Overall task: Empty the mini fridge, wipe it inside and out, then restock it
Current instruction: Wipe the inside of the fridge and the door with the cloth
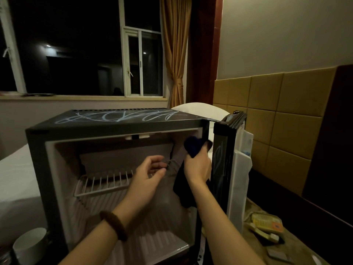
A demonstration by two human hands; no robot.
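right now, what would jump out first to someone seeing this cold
The open mini fridge fills the middle, white scribbles across its dark top and only a wire shelf inside. At its right inner wall the right hand grips a dark cloth; the left hand hovers beside it, holding nothing.

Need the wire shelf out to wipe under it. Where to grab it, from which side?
Grip the wire shelf by its front rail, coming straight in through the open front. The rail runs crosswise nearest the opening with its left half unobstructed; the left hand hovers closest.
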